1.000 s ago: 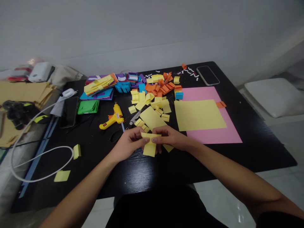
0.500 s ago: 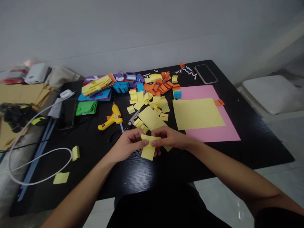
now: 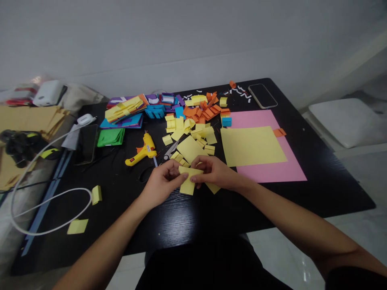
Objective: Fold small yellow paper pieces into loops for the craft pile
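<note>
Between my hands is a small yellow paper piece (image 3: 188, 186), partly folded, above the front part of the black table. My left hand (image 3: 163, 179) pinches its left side with thumb and fingers. On its right side, my right hand (image 3: 213, 172) grips the same piece, thumb in front. Just behind my hands lies a larger yellow sheet (image 3: 191, 149), with folded yellow pieces (image 3: 209, 150) around it. Scissors (image 3: 171, 150) rest to the left of that sheet, their handles near my left hand. A yellow glue gun (image 3: 145, 151) lies further left.
Orange folded pieces (image 3: 208, 112) and colored paper stacks (image 3: 123, 110) lie at the back. A yellow sheet (image 3: 254, 145) covers part of a pink sheet (image 3: 290, 171) at right. A phone (image 3: 262, 96) is back right. A white cable (image 3: 51, 230) loops at left.
The held yellow piece has moved slightly up, and its lower part looks shorter. My right fingers have shifted around it. Both hands still grip it.
</note>
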A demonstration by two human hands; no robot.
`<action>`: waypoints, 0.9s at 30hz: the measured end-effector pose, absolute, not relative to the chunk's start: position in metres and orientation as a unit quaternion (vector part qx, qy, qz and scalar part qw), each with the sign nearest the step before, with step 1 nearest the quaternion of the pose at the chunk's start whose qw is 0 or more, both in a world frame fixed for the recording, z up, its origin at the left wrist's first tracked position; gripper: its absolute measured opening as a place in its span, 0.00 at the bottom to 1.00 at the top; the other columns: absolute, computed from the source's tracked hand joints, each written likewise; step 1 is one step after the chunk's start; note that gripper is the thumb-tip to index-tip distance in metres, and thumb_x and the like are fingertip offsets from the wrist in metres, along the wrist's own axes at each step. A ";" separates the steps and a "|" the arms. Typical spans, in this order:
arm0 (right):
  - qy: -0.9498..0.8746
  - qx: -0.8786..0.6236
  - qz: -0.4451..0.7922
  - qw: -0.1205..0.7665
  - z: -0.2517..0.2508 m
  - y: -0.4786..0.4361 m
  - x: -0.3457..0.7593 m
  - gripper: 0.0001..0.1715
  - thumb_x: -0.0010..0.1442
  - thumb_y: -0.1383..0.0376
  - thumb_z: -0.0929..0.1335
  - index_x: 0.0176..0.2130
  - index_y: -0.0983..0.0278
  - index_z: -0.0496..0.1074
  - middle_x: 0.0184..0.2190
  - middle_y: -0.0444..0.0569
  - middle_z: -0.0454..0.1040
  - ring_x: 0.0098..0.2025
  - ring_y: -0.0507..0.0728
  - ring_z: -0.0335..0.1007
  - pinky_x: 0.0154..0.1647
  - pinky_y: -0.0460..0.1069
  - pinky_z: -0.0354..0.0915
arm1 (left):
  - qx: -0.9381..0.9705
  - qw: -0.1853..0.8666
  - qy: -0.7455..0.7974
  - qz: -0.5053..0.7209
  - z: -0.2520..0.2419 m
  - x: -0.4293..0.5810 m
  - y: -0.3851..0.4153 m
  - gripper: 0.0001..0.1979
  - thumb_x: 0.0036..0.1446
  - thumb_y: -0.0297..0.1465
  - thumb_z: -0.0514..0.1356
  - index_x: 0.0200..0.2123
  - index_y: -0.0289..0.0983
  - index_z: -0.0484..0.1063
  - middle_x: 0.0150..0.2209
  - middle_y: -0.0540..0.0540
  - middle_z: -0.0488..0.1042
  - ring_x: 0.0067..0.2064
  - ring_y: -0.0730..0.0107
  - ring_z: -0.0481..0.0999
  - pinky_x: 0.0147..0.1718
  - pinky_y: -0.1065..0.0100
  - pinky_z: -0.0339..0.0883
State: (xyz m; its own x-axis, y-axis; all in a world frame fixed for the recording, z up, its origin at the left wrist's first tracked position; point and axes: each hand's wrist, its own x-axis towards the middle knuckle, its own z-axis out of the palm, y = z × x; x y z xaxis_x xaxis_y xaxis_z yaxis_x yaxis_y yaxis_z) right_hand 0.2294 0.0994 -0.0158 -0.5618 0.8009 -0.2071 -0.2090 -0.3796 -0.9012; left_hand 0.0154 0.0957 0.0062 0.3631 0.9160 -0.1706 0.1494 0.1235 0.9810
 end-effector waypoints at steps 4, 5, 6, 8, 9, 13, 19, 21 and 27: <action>-0.432 -0.369 0.748 0.343 -0.020 0.100 0.229 0.24 0.49 0.61 0.82 0.39 0.65 0.71 0.28 0.42 0.80 0.27 0.51 0.79 0.31 0.46 0.76 | 0.575 0.578 0.468 0.340 0.002 0.017 0.097 0.14 0.55 0.37 0.71 0.33 0.36 0.71 0.24 0.55 0.69 0.25 0.76 0.66 0.25 0.74 0.62; -0.428 -0.376 0.746 0.345 -0.020 0.101 0.229 0.24 0.50 0.60 0.82 0.39 0.65 0.71 0.28 0.42 0.80 0.27 0.51 0.79 0.31 0.46 0.76 | 0.571 0.581 0.466 0.344 0.001 0.017 0.098 0.14 0.55 0.37 0.71 0.33 0.36 0.70 0.24 0.55 0.69 0.25 0.76 0.68 0.26 0.74 0.63; -0.423 -0.382 0.746 0.346 -0.020 0.101 0.228 0.24 0.50 0.60 0.81 0.39 0.65 0.71 0.28 0.43 0.80 0.27 0.51 0.79 0.32 0.47 0.77 | 0.568 0.584 0.465 0.348 0.001 0.017 0.099 0.14 0.55 0.37 0.71 0.34 0.36 0.70 0.24 0.55 0.70 0.26 0.76 0.69 0.26 0.74 0.64; -0.411 -0.387 0.748 0.350 -0.018 0.100 0.228 0.24 0.49 0.60 0.82 0.39 0.65 0.71 0.29 0.44 0.81 0.28 0.52 0.80 0.34 0.48 0.78 | 0.561 0.585 0.463 0.359 -0.001 0.017 0.099 0.13 0.56 0.36 0.70 0.35 0.37 0.70 0.24 0.55 0.70 0.26 0.76 0.70 0.27 0.73 0.65; -0.407 -0.388 0.748 0.352 -0.017 0.100 0.227 0.24 0.48 0.61 0.82 0.39 0.65 0.72 0.30 0.45 0.81 0.30 0.52 0.80 0.35 0.49 0.78 | 0.559 0.583 0.463 0.366 -0.001 0.017 0.099 0.13 0.56 0.35 0.70 0.36 0.37 0.70 0.25 0.55 0.70 0.26 0.76 0.69 0.27 0.73 0.65; -0.419 -0.389 0.733 0.368 -0.014 0.099 0.226 0.21 0.45 0.63 0.83 0.36 0.66 0.76 0.29 0.45 0.81 0.30 0.52 0.79 0.37 0.49 0.78 | 0.564 0.575 0.458 0.376 0.000 0.017 0.098 0.11 0.57 0.33 0.70 0.35 0.37 0.70 0.24 0.55 0.70 0.26 0.77 0.70 0.26 0.74 0.65; -0.433 -0.402 0.705 0.392 -0.017 0.098 0.226 0.19 0.47 0.59 0.82 0.35 0.65 0.78 0.28 0.45 0.81 0.29 0.52 0.79 0.35 0.49 0.77 | 0.580 0.575 0.437 0.378 0.004 0.016 0.097 0.08 0.62 0.34 0.66 0.38 0.38 0.71 0.24 0.53 0.74 0.27 0.73 0.76 0.29 0.71 0.70; -0.436 -0.407 0.697 0.397 -0.017 0.098 0.226 0.19 0.47 0.59 0.82 0.35 0.65 0.78 0.28 0.45 0.81 0.29 0.53 0.78 0.35 0.50 0.76 | 0.583 0.575 0.434 0.377 0.004 0.016 0.097 0.07 0.63 0.34 0.65 0.40 0.38 0.71 0.25 0.53 0.74 0.28 0.72 0.77 0.30 0.70 0.71; -0.456 -0.426 0.669 0.404 -0.014 0.096 0.226 0.18 0.48 0.61 0.82 0.34 0.65 0.77 0.26 0.43 0.78 0.28 0.51 0.74 0.33 0.48 0.72 | 0.601 0.554 0.445 0.365 0.000 0.015 0.095 0.11 0.61 0.34 0.67 0.44 0.38 0.72 0.25 0.54 0.69 0.27 0.74 0.70 0.27 0.72 0.64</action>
